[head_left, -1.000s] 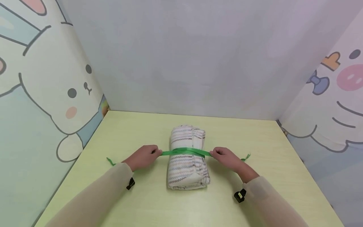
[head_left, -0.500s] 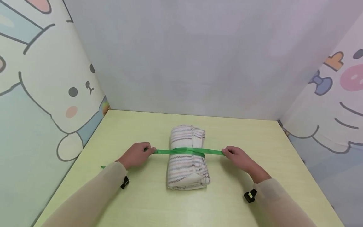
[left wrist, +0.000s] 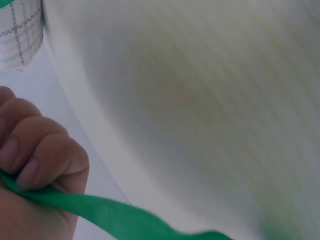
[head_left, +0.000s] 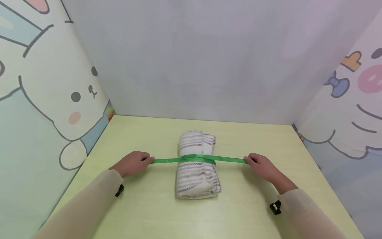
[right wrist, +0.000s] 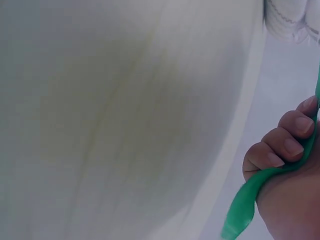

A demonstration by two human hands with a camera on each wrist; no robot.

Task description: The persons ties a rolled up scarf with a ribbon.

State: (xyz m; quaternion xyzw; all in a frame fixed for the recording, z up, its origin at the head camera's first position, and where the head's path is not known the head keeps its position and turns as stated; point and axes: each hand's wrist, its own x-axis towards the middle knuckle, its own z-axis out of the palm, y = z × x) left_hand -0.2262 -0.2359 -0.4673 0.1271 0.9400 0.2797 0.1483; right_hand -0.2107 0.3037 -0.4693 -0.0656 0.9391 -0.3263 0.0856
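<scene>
A folded, rolled cloth [head_left: 194, 179] with woven stripes lies upright in the view at mid-table. Around its middle runs a green ribbon [head_left: 229, 159], crossed on top and stretched nearly straight out to both sides. My left hand [head_left: 132, 163] grips one end left of the cloth, fingers curled over the ribbon [left wrist: 100, 207], whose tail hangs past the palm in the left wrist view. On the other side, my right hand [head_left: 262, 167] holds the opposite end. In the right wrist view its curled fingers [right wrist: 280, 145] press the ribbon against the palm, with a loose tail below.
The pale yellow table [head_left: 149, 212] carries the cloth. A plain light curtain [head_left: 203, 66] stands behind it. Cartoon-printed panels flank the table, with a rabbit [head_left: 68, 86] on the left and a pig [head_left: 358, 106] on the right. Small black wrist cameras hang under both sleeves.
Both hands have moved apart, the left one leftward and the right one rightward, drawing longer stretches of ribbon out from the cloth. The cloth has stayed in place.
</scene>
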